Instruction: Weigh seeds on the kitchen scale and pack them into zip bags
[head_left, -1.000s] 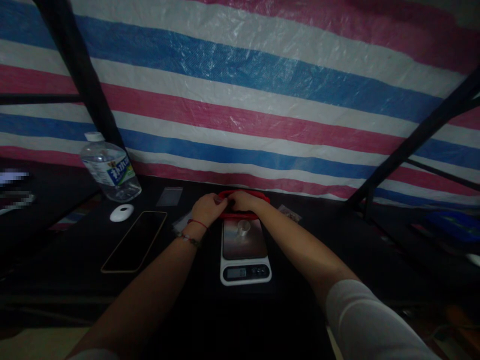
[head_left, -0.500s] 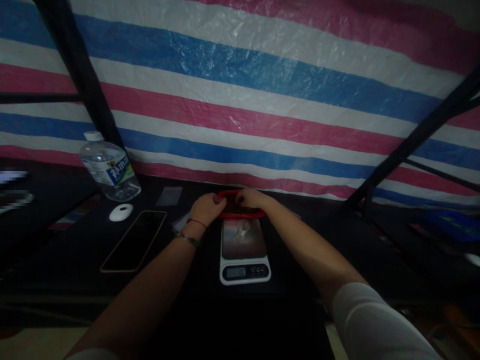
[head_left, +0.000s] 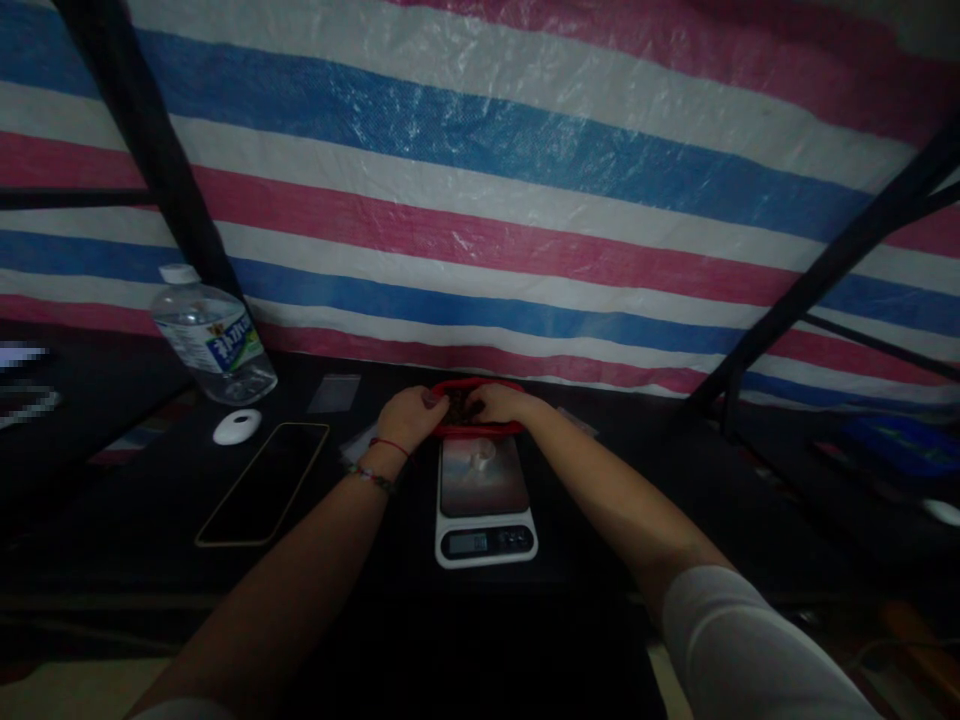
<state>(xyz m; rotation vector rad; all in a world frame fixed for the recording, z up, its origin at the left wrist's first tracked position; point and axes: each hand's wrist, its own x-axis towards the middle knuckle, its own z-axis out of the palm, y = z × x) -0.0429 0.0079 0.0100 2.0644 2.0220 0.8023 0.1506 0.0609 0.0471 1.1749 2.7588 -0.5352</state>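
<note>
A shallow red tray (head_left: 487, 432) stands just behind a white kitchen scale (head_left: 484, 500), with small dark pieces (head_left: 457, 408) in it that are too dim to identify. My left hand (head_left: 409, 415) is closed on the tray's left edge, thumb over the rim. Inside the tray, my right hand (head_left: 499, 402) has its fingers curled down among the dark pieces; whatever they pinch is hidden. On the scale's metal plate sits a small clear round cup (head_left: 482, 456). The scale's display is lit, its digits too blurred to read.
Left of my arm lie a phone (head_left: 264, 485), a white oval object (head_left: 238, 427) and a small clear bag (head_left: 334, 393). Behind them stands a large water bottle (head_left: 214, 340). A striped plastic sheet (head_left: 480, 250) hangs along the back, between dark frame posts.
My right hand's fingers have shifted slightly left within the tray, and more of its far rim shows. My left hand keeps its hold. The whole view has moved a little.
</note>
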